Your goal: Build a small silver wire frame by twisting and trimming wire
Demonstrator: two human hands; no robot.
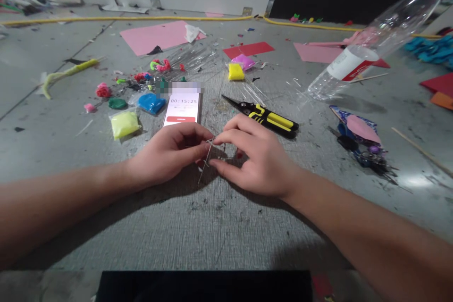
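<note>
My left hand (169, 153) and my right hand (255, 156) meet low over the grey floor, fingertips pinched together on thin metal wires (207, 158) that cross between them. One wire end slants down toward the floor. A phone (183, 109) showing a timer lies just beyond my left hand. Black and yellow pliers (266, 116) lie just beyond my right hand.
Bags of yellow clay (124, 123), blue clay (151, 102) and more yellow clay (235, 71) lie around the phone, with small clay flowers (103, 90). A clear plastic bottle (375, 37) leans at the upper right. Pink paper sheets (155, 37) and scissors (357, 144) lie further out.
</note>
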